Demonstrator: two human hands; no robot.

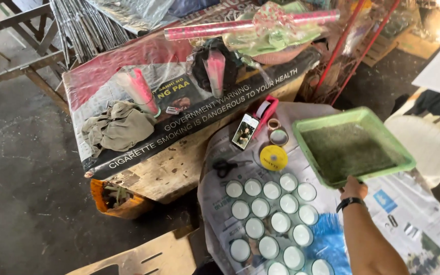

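Head view: green tray held over a desk of white cups

Head camera looks down on a low desk (383, 203) covered in newspaper, standing on a dark, stained concrete floor (21, 168). At 4 o'clock the right hand (353, 188), a black band at its wrist, is clamped on the near edge of a shallow green tray (352, 147) holding a dull greenish, grainy layer; the tray hangs tilted above the desk's right side. The left hand is out of sight, so I cannot tell its state.

Below the tray, toward 6 o'clock, rows of small round white cups (273, 224) sit close together on the newspaper. Just above them lie a yellow disc (273, 158), two tape rings (277, 133), a phone (245, 131) beside a pink tape holder (267, 111), and black scissors (226, 166).

At 11 o'clock a second, wooden desk (179, 168) is draped with a long printed sheet (204, 114), black along its front edge with white lettering and a picture panel. On it rest a crumpled grey-green cloth (117, 127), a pink-and-white wrapped roll (139, 90), another upright one (216, 71), and a long pink patterned roll (250, 24) at 12 o'clock. A bundle of thin sticks (85, 25) lies at 10 o'clock, and a white plastic chair (429, 145) stands at 3 o'clock.
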